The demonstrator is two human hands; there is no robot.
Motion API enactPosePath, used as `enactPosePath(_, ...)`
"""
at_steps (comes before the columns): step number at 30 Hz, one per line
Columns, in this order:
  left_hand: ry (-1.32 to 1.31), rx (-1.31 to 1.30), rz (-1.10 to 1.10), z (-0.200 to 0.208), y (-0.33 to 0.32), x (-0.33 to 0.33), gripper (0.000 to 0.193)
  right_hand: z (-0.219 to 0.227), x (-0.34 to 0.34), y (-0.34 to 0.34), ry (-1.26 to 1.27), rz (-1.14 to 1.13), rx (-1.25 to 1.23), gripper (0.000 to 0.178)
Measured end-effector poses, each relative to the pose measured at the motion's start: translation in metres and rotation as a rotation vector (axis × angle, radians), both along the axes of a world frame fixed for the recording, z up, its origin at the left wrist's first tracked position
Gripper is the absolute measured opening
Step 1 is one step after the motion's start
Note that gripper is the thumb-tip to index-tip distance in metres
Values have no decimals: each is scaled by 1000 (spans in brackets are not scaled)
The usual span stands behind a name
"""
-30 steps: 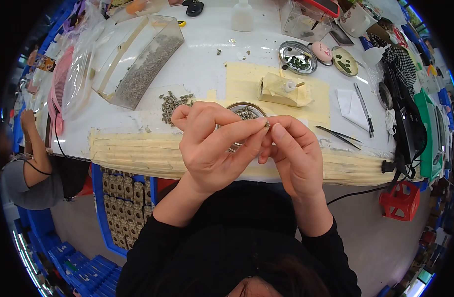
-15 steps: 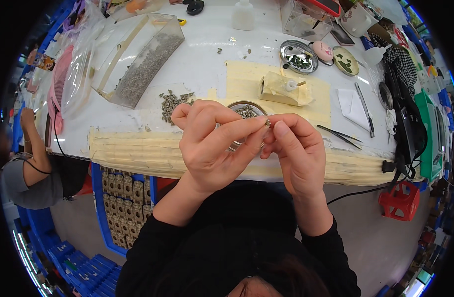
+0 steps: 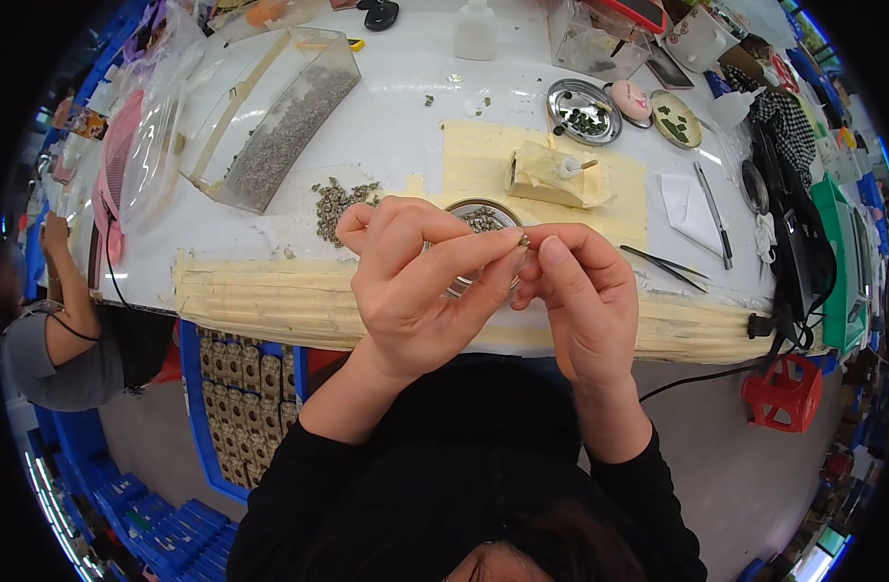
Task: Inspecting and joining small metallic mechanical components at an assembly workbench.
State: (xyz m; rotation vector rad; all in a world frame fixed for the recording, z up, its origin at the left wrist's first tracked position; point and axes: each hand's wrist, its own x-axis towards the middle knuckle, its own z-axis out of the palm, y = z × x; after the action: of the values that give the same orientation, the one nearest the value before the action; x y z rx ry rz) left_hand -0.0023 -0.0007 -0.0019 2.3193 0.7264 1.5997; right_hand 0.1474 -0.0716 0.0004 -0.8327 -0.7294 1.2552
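Observation:
My left hand (image 3: 420,281) is closed, its thumb and forefinger pinching a tiny metallic piece (image 3: 524,240). Against the other side of that piece, the curled fingers and thumb of my right hand (image 3: 585,291) meet the left fingertips; what the right fingers grip is mostly hidden. Beneath both hands stands a round dish (image 3: 483,206) holding small grey metal pieces, partly covered by the left hand. A loose heap of similar pieces (image 3: 339,207) lies on the white table just left of the dish.
A clear bin (image 3: 270,121) of grey pieces stands at the back left. Black tweezers (image 3: 664,267) lie to the right, near a taped block (image 3: 558,175) and a metal dish (image 3: 585,112) of green bits. A blue tray (image 3: 241,407) sits below the table edge; another person (image 3: 61,339) works at left.
My hands have barely moved; the right thumb has shifted slightly at the pinched piece. The person at left has moved a hand a little.

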Motion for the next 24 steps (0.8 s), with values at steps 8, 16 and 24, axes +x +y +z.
enactPosePath(8, 4, 9, 2, 1, -2, 0, 23, 2, -1, -1, -27, -25, 5, 21)
enactPosePath(16, -1, 6, 2, 0, 0, 1, 23, -1, 0, -1, -50, -47, 42, 20)
enactPosePath(24, 7, 0, 13, 0, -1, 2, 23, 1, -1, -2, -154, -100, 87, 20)
